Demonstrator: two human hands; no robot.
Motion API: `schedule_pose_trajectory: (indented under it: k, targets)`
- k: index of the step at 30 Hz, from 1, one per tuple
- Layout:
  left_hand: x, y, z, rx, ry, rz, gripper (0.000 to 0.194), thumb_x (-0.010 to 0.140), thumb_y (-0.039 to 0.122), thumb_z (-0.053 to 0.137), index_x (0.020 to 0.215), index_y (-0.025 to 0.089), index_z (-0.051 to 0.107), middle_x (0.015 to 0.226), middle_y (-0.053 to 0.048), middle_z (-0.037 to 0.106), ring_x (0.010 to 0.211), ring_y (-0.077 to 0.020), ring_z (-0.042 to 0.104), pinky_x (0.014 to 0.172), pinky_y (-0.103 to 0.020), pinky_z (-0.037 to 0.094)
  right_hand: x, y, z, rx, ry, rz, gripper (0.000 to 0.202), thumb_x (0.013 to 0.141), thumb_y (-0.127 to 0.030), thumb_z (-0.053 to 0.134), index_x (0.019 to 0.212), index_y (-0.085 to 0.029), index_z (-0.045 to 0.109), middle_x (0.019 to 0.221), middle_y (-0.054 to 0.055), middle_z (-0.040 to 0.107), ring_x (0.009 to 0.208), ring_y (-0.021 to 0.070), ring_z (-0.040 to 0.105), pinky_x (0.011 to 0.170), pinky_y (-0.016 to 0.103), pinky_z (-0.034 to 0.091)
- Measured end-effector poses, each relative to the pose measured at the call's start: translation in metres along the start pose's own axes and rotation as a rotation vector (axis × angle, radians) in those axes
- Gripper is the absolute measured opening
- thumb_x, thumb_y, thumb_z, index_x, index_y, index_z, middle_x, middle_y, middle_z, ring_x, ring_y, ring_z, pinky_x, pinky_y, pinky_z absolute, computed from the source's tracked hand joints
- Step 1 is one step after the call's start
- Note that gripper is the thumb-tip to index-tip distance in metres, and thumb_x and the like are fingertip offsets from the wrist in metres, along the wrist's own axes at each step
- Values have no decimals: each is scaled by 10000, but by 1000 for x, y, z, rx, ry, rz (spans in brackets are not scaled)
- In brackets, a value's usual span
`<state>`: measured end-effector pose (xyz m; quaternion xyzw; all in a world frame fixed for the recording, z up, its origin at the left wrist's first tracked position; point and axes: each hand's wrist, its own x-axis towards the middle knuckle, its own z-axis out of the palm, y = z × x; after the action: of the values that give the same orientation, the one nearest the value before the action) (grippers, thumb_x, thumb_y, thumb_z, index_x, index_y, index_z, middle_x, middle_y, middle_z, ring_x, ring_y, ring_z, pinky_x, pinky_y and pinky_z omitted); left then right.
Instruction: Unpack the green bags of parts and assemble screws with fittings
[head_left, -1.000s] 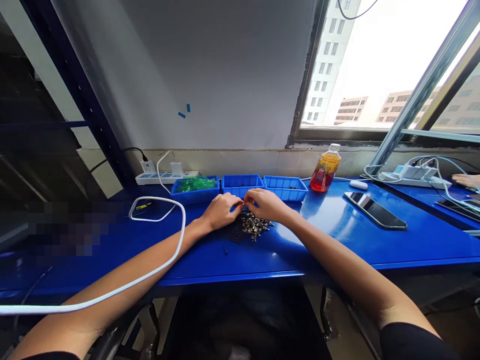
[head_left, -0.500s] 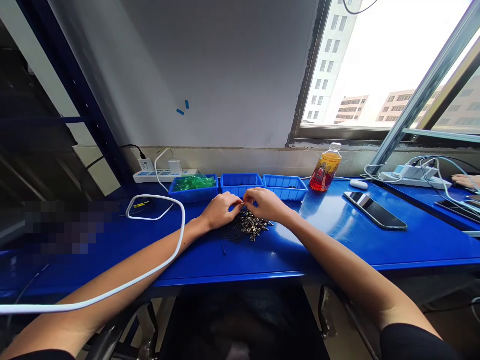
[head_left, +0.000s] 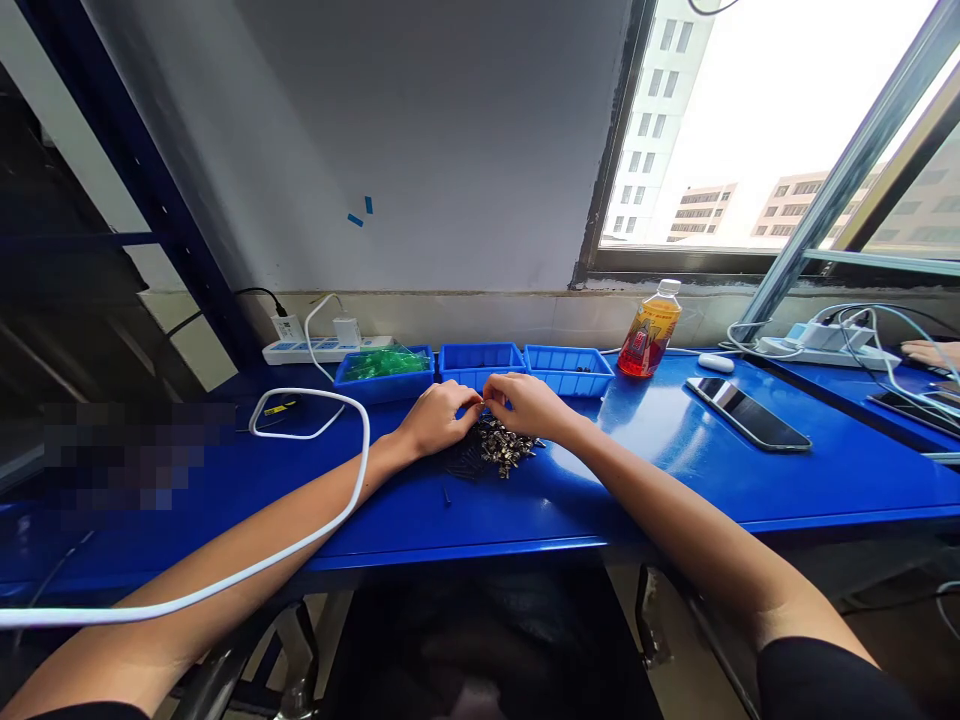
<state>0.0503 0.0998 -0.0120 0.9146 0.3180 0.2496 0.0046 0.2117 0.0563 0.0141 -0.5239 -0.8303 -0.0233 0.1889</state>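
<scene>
Metal pieces [head_left: 510, 447]: heaped shiny on the counter [head_left: 525, 520], just below your right hand [head_left: 531, 404], with dark pins [head_left: 465, 460] beside them on the left; a single pin lies nearer you.
Left grip: your left hand [head_left: 436, 420] has thumb and fingers pinched closed at a tiny part [head_left: 482, 403], too small to identify.
Right grip: yours is pinched closed at that same part, fingertips meeting the left ones.
Bins: three blue ones stand in a row behind your hands; green plastic fills the left bin [head_left: 384, 388], while small dark items lie in the middle bin [head_left: 480, 378] and right bin [head_left: 566, 384].
Counter: glossy blue, carrying a phone [head_left: 748, 413], a bottle [head_left: 649, 330] and a power strip [head_left: 322, 350]; a white cable [head_left: 366, 440] crosses your left forearm.
Room: grey wall [head_left: 420, 130] with two blue strips, window [head_left: 720, 130] on the right, buildings outside; another person's hand [head_left: 932, 352] at the right edge.
Writing: the bottle's yellow-and-red label has characters you can't make out here.
</scene>
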Motion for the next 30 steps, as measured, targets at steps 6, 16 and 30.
schedule_pose_trajectory:
  k: [6,16,30]
  targets:
    - [0,1,0,10,-18,-16,251,859,270,434,847,169,664,807,-48,693,773,-201,580,713,-324,420,1,0,0,1,4,8,115,789,-115,506,851,-157,593,812,40,665,750,144,584,611,223,347]
    - [1,-7,0,-5,-1,-46,265,865,272,399,850,182,648,817,-39,687,779,-192,583,701,-302,423,2,-1,6,-41,-1,57,231,838,-206,534,1064,-164,555,858,42,670,846,173,605,640,241,367]
    - [1,-6,0,-2,-7,-76,253,859,283,415,829,189,649,739,-33,659,717,-183,578,665,-285,417,4,0,8,-38,4,108,178,840,-190,501,988,-182,599,866,35,683,835,169,618,622,234,363]
